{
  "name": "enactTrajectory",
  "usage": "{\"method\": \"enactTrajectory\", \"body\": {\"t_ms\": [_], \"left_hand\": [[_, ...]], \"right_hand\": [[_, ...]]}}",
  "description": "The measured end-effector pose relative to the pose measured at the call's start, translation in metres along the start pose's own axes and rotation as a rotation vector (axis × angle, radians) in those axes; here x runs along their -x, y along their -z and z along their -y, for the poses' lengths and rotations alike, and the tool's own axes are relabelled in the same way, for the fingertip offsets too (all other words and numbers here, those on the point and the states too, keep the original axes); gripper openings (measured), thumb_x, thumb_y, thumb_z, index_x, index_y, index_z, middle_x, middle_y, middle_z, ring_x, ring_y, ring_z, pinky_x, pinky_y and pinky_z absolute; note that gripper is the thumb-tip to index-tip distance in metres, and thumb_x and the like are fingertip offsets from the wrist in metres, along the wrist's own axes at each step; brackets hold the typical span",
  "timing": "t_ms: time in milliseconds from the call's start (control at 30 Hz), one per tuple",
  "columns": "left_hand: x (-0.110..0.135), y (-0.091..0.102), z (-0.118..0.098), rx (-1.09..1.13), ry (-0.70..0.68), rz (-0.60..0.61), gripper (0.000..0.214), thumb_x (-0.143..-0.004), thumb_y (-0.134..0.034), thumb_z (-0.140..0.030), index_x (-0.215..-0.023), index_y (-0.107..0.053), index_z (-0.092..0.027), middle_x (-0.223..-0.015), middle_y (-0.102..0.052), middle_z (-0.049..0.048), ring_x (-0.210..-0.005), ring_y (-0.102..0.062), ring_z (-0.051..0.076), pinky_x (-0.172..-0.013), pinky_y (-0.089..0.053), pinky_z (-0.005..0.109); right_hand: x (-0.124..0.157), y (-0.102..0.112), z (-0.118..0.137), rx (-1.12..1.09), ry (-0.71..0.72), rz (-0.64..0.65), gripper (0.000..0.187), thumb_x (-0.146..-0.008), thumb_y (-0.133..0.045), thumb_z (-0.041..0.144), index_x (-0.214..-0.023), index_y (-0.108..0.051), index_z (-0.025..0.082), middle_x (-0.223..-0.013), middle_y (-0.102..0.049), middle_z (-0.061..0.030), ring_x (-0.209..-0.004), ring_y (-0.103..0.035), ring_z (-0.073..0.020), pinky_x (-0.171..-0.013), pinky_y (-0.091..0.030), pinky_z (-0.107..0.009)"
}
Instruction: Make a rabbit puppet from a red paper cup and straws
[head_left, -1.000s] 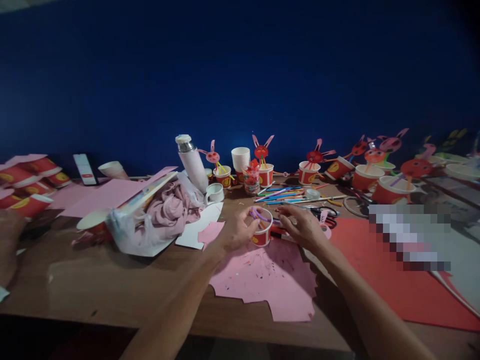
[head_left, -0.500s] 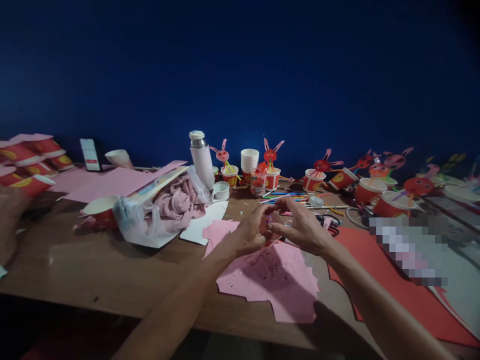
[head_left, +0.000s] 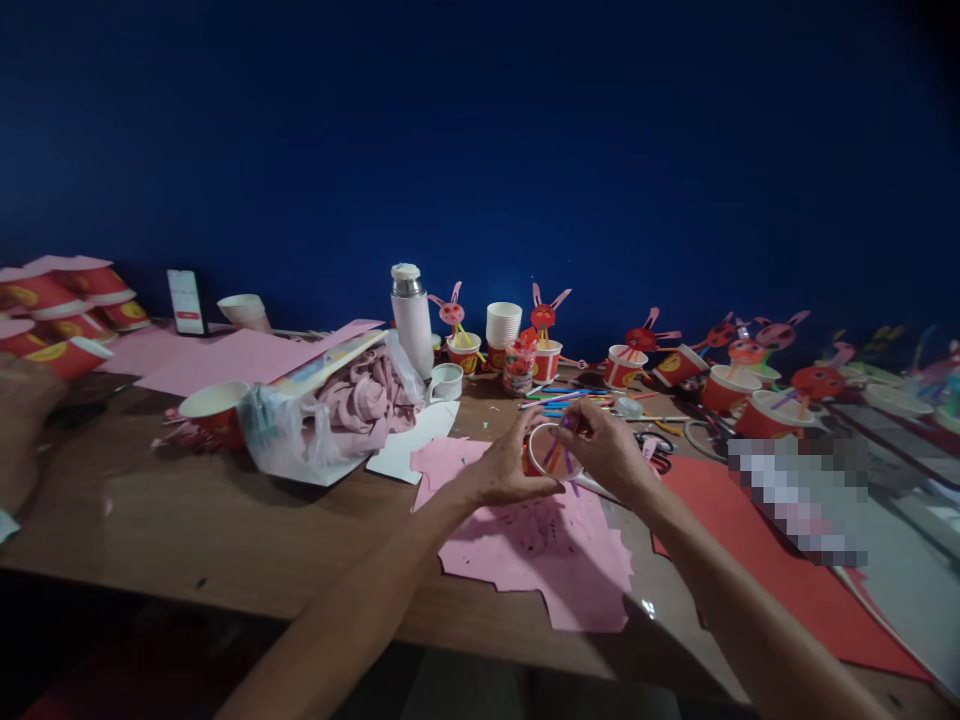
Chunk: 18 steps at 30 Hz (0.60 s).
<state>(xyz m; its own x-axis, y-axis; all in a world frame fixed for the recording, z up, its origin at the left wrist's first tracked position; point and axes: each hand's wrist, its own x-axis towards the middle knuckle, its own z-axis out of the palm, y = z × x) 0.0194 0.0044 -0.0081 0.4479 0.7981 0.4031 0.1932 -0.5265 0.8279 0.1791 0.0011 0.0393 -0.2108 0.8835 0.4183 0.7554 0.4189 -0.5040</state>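
Observation:
My left hand [head_left: 504,466] is wrapped around a red paper cup [head_left: 541,458], its mouth tipped towards me. Purple and orange strips [head_left: 568,462], perhaps straws or pipe cleaners, stand at the cup's opening. The fingers of my right hand [head_left: 609,448] are pinched on a purple strip at the far rim. Beneath both hands lies a jagged pink sheet [head_left: 592,600], scattered with small dark scraps. Coloured sticks [head_left: 562,402] lie just beyond the cup, and scissors [head_left: 654,456] are right of my right hand.
Rabbit-faced cups [head_left: 546,362] line the back by a white flask [head_left: 412,335] and a cup stack [head_left: 503,325]. A plastic bag [head_left: 300,440] with pink cloth sits left; red sheets [head_left: 780,560] lie right. Another person's blurred hand [head_left: 26,430] is at far left.
The cup has tipped so its inside faces me. My right hand has moved slightly right and pinches a purple strip at the rim, and the strips show more clearly. The view has shifted slightly.

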Motion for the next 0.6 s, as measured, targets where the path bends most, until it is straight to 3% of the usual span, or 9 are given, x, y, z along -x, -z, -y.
{"method": "enactTrajectory", "body": {"t_ms": [167,267,367,467,600], "left_hand": [[-0.001,-0.004,0.005,0.004,0.009,0.014,0.077,-0.057,-0.071,-0.026,-0.124,-0.034,-0.018,-0.120,-0.049,0.0125,-0.108,-0.048,0.025,-0.092,-0.038,0.040],[-0.001,-0.005,0.005,-0.034,-0.002,-0.017,0.076,-0.056,-0.072,-0.029,-0.122,-0.036,-0.016,-0.123,-0.046,0.0141,-0.112,-0.045,0.026,-0.094,-0.035,0.042],[0.000,-0.005,0.005,-0.078,-0.028,-0.020,0.078,-0.056,-0.072,-0.030,-0.123,-0.035,-0.016,-0.124,-0.045,0.0148,-0.114,-0.043,0.027,-0.096,-0.033,0.043],[0.000,-0.005,0.006,-0.072,-0.072,-0.027,0.073,-0.057,-0.071,-0.026,-0.120,-0.036,-0.015,-0.120,-0.048,0.0127,-0.110,-0.046,0.026,-0.094,-0.036,0.041],[0.000,-0.007,0.003,-0.059,-0.072,-0.044,0.058,-0.059,-0.069,-0.021,-0.112,-0.044,-0.017,-0.111,-0.054,0.0080,-0.101,-0.051,0.023,-0.088,-0.041,0.036]], "right_hand": [[-0.002,0.006,0.001,0.102,0.043,0.031,0.012,-0.076,-0.051,0.027,-0.084,-0.054,0.018,-0.068,-0.060,0.0000,-0.059,-0.051,-0.0123,-0.054,-0.035,-0.022],[-0.003,0.010,0.001,0.311,0.229,0.034,0.018,-0.080,-0.048,0.024,-0.096,-0.057,0.019,-0.087,-0.062,-0.0043,-0.077,-0.054,-0.0166,-0.065,-0.035,-0.027],[-0.003,0.012,0.006,0.558,0.456,0.067,0.015,-0.081,-0.048,0.020,-0.089,-0.061,0.021,-0.100,-0.060,-0.0065,-0.094,-0.047,-0.0219,-0.075,-0.030,-0.034],[-0.001,0.012,0.017,0.680,0.581,0.176,0.013,-0.081,-0.049,0.015,-0.080,-0.062,0.019,-0.096,-0.061,-0.0067,-0.093,-0.045,-0.0220,-0.074,-0.028,-0.035],[-0.001,0.009,0.032,0.760,0.646,0.344,0.015,-0.078,-0.049,0.008,-0.075,-0.061,0.016,-0.077,-0.062,-0.0077,-0.084,-0.048,-0.0213,-0.068,-0.029,-0.034]]}}
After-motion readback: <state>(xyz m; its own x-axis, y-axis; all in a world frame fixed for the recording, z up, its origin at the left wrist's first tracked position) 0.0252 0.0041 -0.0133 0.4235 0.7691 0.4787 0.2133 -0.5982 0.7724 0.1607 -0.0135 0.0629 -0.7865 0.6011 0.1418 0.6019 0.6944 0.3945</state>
